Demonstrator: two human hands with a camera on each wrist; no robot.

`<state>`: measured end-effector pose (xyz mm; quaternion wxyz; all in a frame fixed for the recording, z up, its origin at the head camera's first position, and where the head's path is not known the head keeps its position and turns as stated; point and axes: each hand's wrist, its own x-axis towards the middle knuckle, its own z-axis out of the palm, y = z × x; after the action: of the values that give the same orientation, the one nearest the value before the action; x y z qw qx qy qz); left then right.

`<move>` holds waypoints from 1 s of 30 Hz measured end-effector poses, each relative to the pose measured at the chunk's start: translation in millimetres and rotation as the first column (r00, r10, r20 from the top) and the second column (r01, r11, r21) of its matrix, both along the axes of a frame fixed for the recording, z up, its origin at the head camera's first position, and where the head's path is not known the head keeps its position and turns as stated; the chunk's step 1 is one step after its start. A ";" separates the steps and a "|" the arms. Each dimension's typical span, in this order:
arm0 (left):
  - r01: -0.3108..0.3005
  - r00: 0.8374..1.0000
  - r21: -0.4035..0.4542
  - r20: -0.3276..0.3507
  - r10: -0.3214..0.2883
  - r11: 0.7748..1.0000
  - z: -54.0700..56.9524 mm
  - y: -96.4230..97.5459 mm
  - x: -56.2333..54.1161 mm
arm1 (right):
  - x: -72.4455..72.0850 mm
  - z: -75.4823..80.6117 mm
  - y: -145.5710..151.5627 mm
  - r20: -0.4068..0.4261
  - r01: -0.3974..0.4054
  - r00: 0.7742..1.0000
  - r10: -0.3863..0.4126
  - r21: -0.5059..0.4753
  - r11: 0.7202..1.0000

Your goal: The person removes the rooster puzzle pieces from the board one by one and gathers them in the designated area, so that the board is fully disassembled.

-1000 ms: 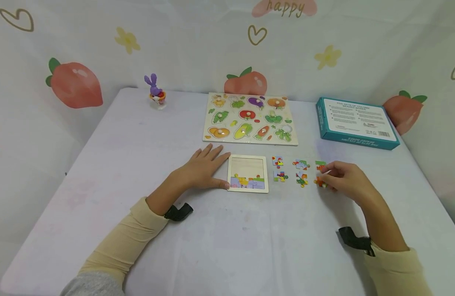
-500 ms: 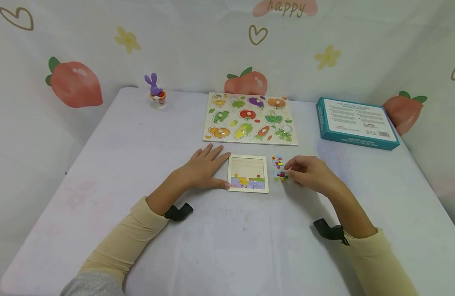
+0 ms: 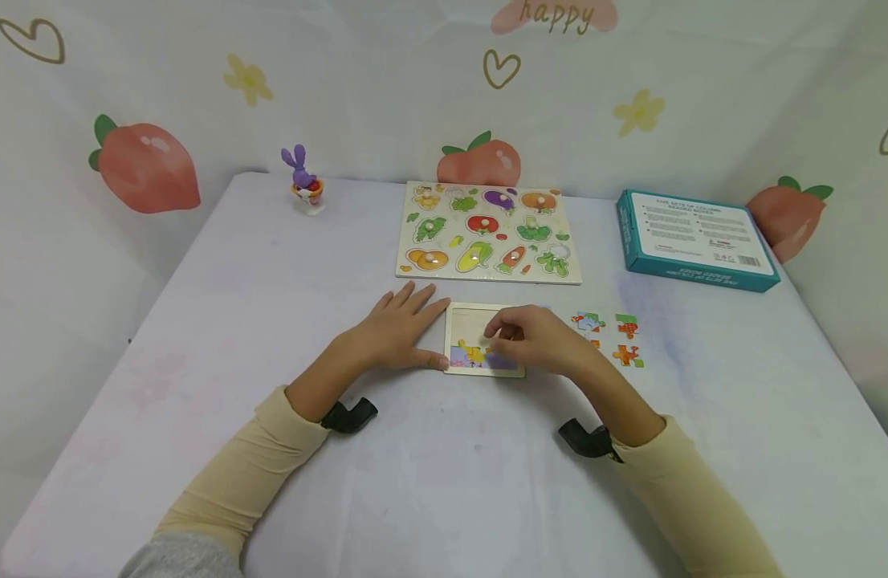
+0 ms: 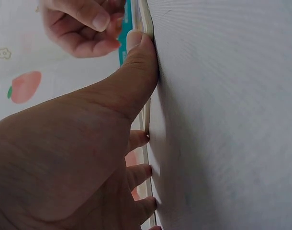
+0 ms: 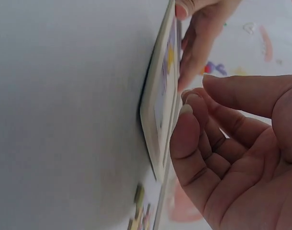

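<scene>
pale wooden square frame [image 3: 467, 325]: lower part filled; multicoloured jigsaw pieces [image 3: 627, 355] remain outside; left hand [image 3: 393, 331] spread, right hand [image 3: 536, 339] fingertips apart.

Left hand [image 4: 76, 148] lays its thumb against a pale frame [image 4: 147, 20] at 12 o'clock; the right hand [image 4: 81, 29], fingers bent, at 11; white desk [image 4: 232, 120] at 3.

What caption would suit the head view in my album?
Left hand touching a partly filled puzzle frame, right hand hovering above it.
</scene>
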<state>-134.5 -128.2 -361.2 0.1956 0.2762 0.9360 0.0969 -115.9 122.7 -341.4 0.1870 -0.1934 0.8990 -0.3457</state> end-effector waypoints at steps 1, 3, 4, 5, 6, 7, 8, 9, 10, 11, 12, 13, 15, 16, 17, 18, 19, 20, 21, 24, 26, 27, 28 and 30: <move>0.000 1.000 0.002 0.000 0.000 1.000 0.5 0.0 0.1 | -0.2 -0.2 -3.2 0.003 -0.009 1.000 0.009 -0.001 1.000; 0.002 1.000 0.002 0.000 -0.002 1.000 1.4 0.2 0.2 | -0.8 -0.9 -8.8 0.010 -0.024 1.000 0.024 0.001 1.000; 0.003 1.000 0.002 -0.002 -0.003 1.000 1.6 0.2 0.2 | -1.2 -1.9 -11.2 0.011 -0.032 0.999 0.032 0.004 0.999; 0.004 1.000 0.002 -0.002 -0.004 1.000 1.9 0.1 0.2 | -1.8 -3.2 -13.5 0.012 -0.040 0.999 0.040 0.007 0.999; 0.005 1.000 0.001 -0.002 -0.005 1.000 2.0 0.1 0.1 | -2.4 -4.4 -15.8 0.013 -0.049 0.999 0.048 0.011 0.999; 0.006 1.000 0.001 -0.003 -0.006 1.000 1.9 0.0 0.1 | -2.9 -5.7 -17.9 0.014 -0.052 0.999 0.052 0.020 0.998; 0.006 1.000 0.001 -0.004 -0.006 1.000 1.9 -0.1 0.0 | -3.5 -6.9 -19.8 0.015 -0.059 0.998 0.059 0.025 0.998; 0.007 1.000 0.002 -0.004 -0.007 1.000 1.7 -0.3 -0.1 | -4.1 -7.7 -21.5 0.016 -0.063 0.998 0.062 0.031 0.998; 0.008 1.000 0.003 -0.005 -0.008 1.000 1.4 -0.5 -0.2 | -4.6 -8.3 -23.1 0.018 -0.065 0.998 0.065 0.038 0.997; 0.008 1.000 0.003 -0.004 -0.008 1.000 1.2 -0.6 -0.3 | -4.8 -8.4 -24.4 0.021 -0.066 0.998 0.065 0.044 0.997; 0.009 1.000 0.004 -0.005 -0.009 1.000 0.9 -0.7 -0.5 | -4.9 -8.3 -25.6 0.025 -0.067 0.998 0.066 0.050 0.997; 0.009 1.000 0.005 -0.004 -0.009 1.000 0.6 -0.8 -0.7 | -5.0 -8.1 -26.6 0.028 -0.067 0.997 0.065 0.054 0.996; 0.008 1.000 0.006 -0.003 -0.008 1.000 0.2 -0.9 -1.2 | -4.8 -7.7 -27.9 0.034 -0.070 0.997 0.069 0.058 0.996; 0.008 1.000 0.007 -0.002 -0.008 1.000 0.0 -0.9 -1.3 | -4.6 -7.6 -28.6 0.033 -0.074 0.997 0.072 0.060 0.995; 0.007 1.000 0.007 -0.002 -0.007 1.000 -0.1 -0.9 -1.4 | -4.3 -7.5 -29.3 0.033 -0.076 0.997 0.075 0.060 0.995; 0.007 1.000 0.007 -0.002 -0.007 1.000 -0.1 -0.9 -1.4 | -4.1 -7.7 -29.8 0.031 -0.078 0.997 0.077 0.059 0.995; 0.007 1.000 0.007 -0.002 -0.007 1.000 0.0 -0.9 -1.4 | -4.2 -8.1 -30.1 0.028 -0.081 0.996 0.079 0.058 0.995; 0.007 1.000 0.010 -0.002 -0.007 1.000 0.1 -1.0 -1.2 | -4.0 -8.0 -30.2 0.023 -0.085 0.996 0.084 0.055 0.995; 0.007 1.000 0.012 -0.004 -0.007 1.000 0.2 -1.0 -0.9 | -3.9 -7.9 -30.5 0.022 -0.083 0.996 0.082 0.053 0.995; 0.006 1.000 0.019 -0.009 -0.006 1.000 -0.1 -1.4 -0.5 | -3.8 -8.8 -30.3 0.019 -0.081 0.997 0.080 0.040 0.996; 0.004 1.000 0.022 -0.010 -0.004 1.000 -0.5 -1.4 -0.4 | -3.1 -8.3 -29.9 0.024 -0.074 0.997 0.073 0.024 0.997; 0.003 1.000 0.020 -0.011 -0.002 1.000 -0.7 -1.4 -0.4 | -2.7 -8.2 -29.8 0.031 -0.067 0.997 0.066 0.015 0.998; 0.001 1.000 0.019 -0.011 -0.001 1.000 -0.9 -1.4 -0.4 | -2.4 -8.2 -29.6 0.034 -0.064 0.997 0.064 0.004 0.998; -0.001 1.000 0.015 -0.010 0.001 1.000 -0.8 -1.1 -0.3 | -1.5 -7.5 -29.1 0.044 -0.054 0.998 0.054 -0.015 0.998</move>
<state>-134.8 -129.3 -362.0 0.1887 0.2777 0.9364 0.1025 -117.4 93.6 -348.9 0.2149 -0.2112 0.8866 -0.3509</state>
